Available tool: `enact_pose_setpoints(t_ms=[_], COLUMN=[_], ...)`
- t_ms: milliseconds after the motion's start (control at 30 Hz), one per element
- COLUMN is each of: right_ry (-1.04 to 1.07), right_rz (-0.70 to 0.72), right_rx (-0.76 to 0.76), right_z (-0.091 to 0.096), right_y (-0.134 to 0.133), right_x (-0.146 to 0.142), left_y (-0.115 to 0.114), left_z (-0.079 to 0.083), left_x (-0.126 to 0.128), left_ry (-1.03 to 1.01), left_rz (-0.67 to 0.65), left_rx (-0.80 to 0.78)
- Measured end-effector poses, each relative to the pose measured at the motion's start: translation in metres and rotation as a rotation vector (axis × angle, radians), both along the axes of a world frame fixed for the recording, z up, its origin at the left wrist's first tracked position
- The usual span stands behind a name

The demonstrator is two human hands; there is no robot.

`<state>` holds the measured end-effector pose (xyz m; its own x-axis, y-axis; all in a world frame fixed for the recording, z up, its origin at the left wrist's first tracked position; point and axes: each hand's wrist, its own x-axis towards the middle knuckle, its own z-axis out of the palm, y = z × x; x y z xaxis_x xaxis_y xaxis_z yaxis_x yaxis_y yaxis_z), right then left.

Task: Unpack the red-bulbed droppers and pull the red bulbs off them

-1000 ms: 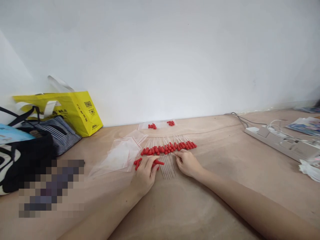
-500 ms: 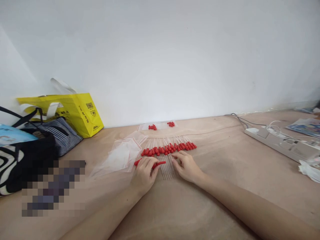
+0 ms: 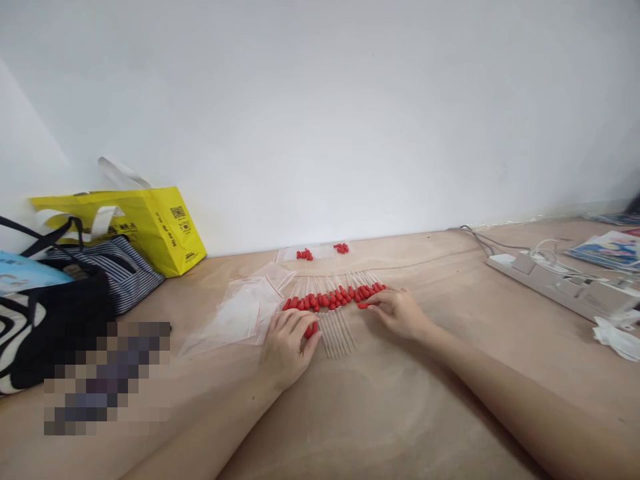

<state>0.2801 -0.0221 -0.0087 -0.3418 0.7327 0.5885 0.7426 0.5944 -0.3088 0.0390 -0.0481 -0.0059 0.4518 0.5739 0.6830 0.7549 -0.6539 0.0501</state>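
A row of clear droppers with red rubber bulbs (image 3: 333,299) lies across the tan table (image 3: 380,413). My left hand (image 3: 289,343) rests palm down at the row's left end, fingers curled over red-bulbed droppers (image 3: 311,329). My right hand (image 3: 400,311) sits at the row's right end, its fingertips pinching a red bulb (image 3: 364,305). Bare clear tubes (image 3: 339,333) lie between the two hands.
Clear zip bags with red seals (image 3: 240,310) lie left of the row. A bag holding red bulbs (image 3: 323,251) sits by the wall. A yellow bag (image 3: 145,223) and striped bags (image 3: 65,293) stand at left. A power strip with cables (image 3: 565,283) lies at right.
My right hand has slid from the middle of the row to its right end. My left hand has pulled its red-bulbed dropper in under its fingers.
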Motion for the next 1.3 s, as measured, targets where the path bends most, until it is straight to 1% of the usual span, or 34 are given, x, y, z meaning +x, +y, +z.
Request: enact_pose_setpoints(t_ms=[100,200,300,367,500,600,700,767,867,967,1033,1100,1133,1200,1267,1300], right_ry=[-0.076,-0.125,-0.083,-0.069,-0.164,-0.225,-0.218,-0.174,-0.028,0.133,0.170,0.154,0.145,0.130,0.109,0.094], right_rz=[-0.095,-0.132,-0.162,-0.207,-0.274,-0.272,-0.281,-0.276,-0.261,-0.192,-0.075,0.084,0.165,0.281,0.358,0.385], right_rx=[-0.039,-0.071,-0.118,-0.136,-0.134,-0.115,-0.069,-0.021,0.085,0.200,0.254,0.274,0.273,0.258,0.196,0.136], right_z=[-0.001,0.000,0.002,0.003,0.001,-0.003,-0.007,-0.010,-0.011,-0.008,-0.006,-0.003,-0.002,-0.001,0.002,0.004], right_y=[0.008,0.012,0.019,0.025,0.037,0.041,0.042,0.043,0.039,0.028,0.014,-0.001,-0.009,-0.021,-0.027,-0.027], right_x=[0.025,0.036,0.036,0.034,0.027,0.024,0.023,0.024,0.025,0.021,0.012,-0.001,-0.008,-0.021,-0.027,-0.025], left_y=[0.001,0.003,0.005,0.005,0.003,0.003,0.005,0.007,0.007,0.007,0.006,0.004,0.004,0.002,0.001,0.001], left_z=[0.001,0.002,0.003,0.005,0.007,0.006,0.003,0.002,0.000,0.001,0.003,0.004,0.005,0.007,0.008,0.009], left_x=[-0.003,-0.005,-0.009,-0.012,-0.016,-0.016,-0.015,-0.015,-0.013,-0.010,-0.007,-0.004,-0.003,-0.002,-0.002,-0.003], left_ry=[-0.010,-0.024,-0.015,-0.011,0.020,0.070,0.069,0.057,0.045,0.014,0.007,0.032,0.056,0.111,0.146,0.153], left_rz=[0.031,0.064,0.091,0.105,0.104,0.069,0.075,0.079,0.057,0.038,0.048,0.069,0.073,0.039,-0.017,-0.033], left_rx=[-0.011,-0.036,-0.070,-0.077,-0.078,-0.104,-0.102,-0.087,-0.065,-0.026,0.040,0.135,0.179,0.228,0.227,0.214])
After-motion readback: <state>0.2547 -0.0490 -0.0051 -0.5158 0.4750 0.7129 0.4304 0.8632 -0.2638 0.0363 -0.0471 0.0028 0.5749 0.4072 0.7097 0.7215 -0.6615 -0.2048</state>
